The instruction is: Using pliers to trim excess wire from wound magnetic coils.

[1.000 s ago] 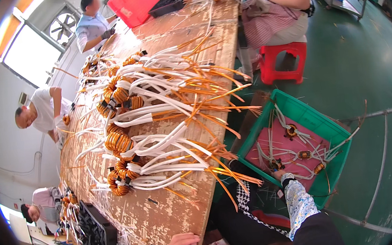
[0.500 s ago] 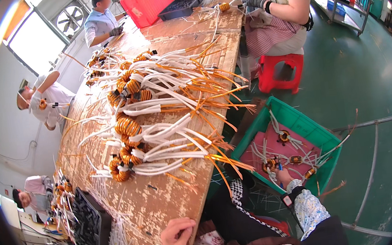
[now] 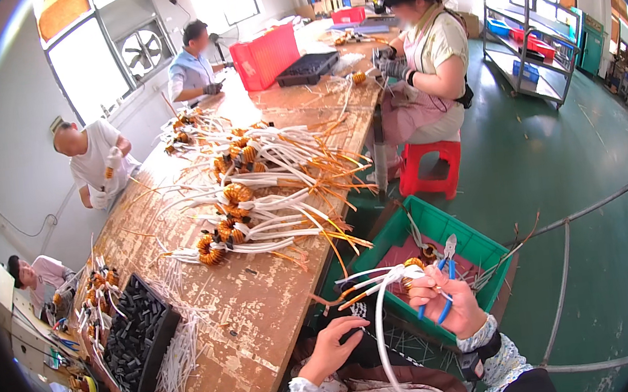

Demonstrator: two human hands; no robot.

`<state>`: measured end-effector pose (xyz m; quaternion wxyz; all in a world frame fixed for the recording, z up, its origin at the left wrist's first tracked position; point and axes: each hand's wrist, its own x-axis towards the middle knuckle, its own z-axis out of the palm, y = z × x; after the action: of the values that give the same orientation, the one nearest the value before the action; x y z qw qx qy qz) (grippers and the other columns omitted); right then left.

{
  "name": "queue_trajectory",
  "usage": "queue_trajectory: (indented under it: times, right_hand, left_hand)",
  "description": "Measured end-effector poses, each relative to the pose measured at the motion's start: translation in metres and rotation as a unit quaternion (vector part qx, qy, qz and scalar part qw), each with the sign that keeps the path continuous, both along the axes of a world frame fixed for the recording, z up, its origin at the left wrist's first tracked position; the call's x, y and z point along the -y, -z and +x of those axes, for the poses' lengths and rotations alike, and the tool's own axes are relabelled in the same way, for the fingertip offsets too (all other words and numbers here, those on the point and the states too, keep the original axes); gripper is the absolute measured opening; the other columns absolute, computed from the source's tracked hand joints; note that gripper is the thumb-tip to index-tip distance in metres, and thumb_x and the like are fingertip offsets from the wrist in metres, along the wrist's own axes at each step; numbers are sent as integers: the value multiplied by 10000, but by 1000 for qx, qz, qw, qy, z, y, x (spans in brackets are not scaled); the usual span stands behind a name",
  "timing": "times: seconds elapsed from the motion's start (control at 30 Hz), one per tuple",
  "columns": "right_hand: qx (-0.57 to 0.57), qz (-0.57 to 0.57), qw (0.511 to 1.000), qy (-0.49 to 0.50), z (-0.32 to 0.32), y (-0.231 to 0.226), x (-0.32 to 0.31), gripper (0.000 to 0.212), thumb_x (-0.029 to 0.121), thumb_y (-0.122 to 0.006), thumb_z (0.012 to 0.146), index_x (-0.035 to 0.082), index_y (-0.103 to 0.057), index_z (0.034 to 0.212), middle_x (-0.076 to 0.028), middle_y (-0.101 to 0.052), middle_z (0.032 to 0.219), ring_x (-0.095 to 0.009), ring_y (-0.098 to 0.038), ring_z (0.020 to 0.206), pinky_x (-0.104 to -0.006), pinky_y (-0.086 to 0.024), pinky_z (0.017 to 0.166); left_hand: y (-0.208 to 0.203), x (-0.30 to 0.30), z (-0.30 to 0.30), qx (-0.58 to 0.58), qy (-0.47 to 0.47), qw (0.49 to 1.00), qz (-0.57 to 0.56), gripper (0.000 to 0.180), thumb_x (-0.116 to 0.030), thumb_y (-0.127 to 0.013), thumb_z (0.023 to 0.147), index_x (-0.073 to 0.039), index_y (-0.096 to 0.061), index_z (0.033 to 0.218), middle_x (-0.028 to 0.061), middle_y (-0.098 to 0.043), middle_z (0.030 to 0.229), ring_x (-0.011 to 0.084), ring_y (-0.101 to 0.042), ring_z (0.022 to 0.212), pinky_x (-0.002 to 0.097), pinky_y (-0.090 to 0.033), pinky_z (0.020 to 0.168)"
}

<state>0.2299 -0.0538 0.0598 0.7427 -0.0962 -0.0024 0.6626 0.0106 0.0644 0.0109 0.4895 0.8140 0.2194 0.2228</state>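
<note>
My right hand (image 3: 453,305) is closed round blue-handled cutting pliers (image 3: 452,267), their jaws pointing up. The same hand grips a copper-wound ring coil (image 3: 413,263) whose white-sleeved leads reach left, with bare copper ends. To the left, my left hand (image 3: 336,351) holds nothing, fingers loosely curled and thumb apart, below those lead ends. Beneath the held coil stands a green crate (image 3: 456,220) with a pink lining; another coil (image 3: 430,251) lies inside it. More such coils (image 3: 238,193) with white leads lie in a row on the worn wooden table (image 3: 215,349).
A black tray (image 3: 136,326) of short black tubes and a heap of thin white strips (image 3: 185,352) occupy the table's left side. A metal frame (image 3: 558,301) stands right of the crate. Beyond are a red stool (image 3: 432,166) and several co-workers around the table.
My right hand has come up out of the crate with the pliers and a coil. My left hand has moved right, off the table edge toward the leads. The view has tilted up.
</note>
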Motion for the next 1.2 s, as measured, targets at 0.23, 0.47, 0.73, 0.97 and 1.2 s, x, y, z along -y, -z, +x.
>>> queue_trajectory:
  times: [0.23,0.47,0.73,0.97,1.2]
  right_hand:
    - [79,88,979,167,-68,-28,-39,102,187,-568,917,142,-506,849,25,-462,799,-108,-406,732,-284,-356,729]
    - [158,110,941,279,-129,-34,-73,146,171,-591,907,178,-446,925,24,-455,850,-114,-428,778,-320,-364,758]
    - [310,38,839,445,-152,-74,-146,187,46,-562,909,93,-382,896,-3,-424,861,-90,-400,754,-212,-351,699]
    - [421,39,819,388,-205,-54,-126,195,82,-601,882,57,-409,894,-34,-444,852,-119,-421,762,-226,-360,714]
    - [386,140,805,429,-250,-58,-95,130,36,-610,843,30,-511,926,-63,-533,846,-172,-525,735,-292,-436,639]
  left_hand:
    - [21,15,1,58,-20,983,-176,565,-150,-677,845,13,-430,1325,113,-527,1283,178,-494,1182,314,-375,1011]
    - [20,3,-10,163,-2,957,-241,663,-102,-658,847,19,-301,1392,128,-384,1396,200,-377,1291,343,-280,1084]
    - [202,-103,-32,185,-55,980,48,590,-103,-564,896,-17,-260,1394,91,-365,1350,184,-360,1263,365,-256,1100]
    - [272,-206,35,198,-160,907,336,520,-105,-470,944,-52,-219,1396,53,-346,1304,169,-342,1235,387,-231,1116]
    - [309,-151,-41,204,-180,871,408,517,-95,-446,948,-71,-194,1398,36,-346,1271,164,-347,1211,394,-241,1105]
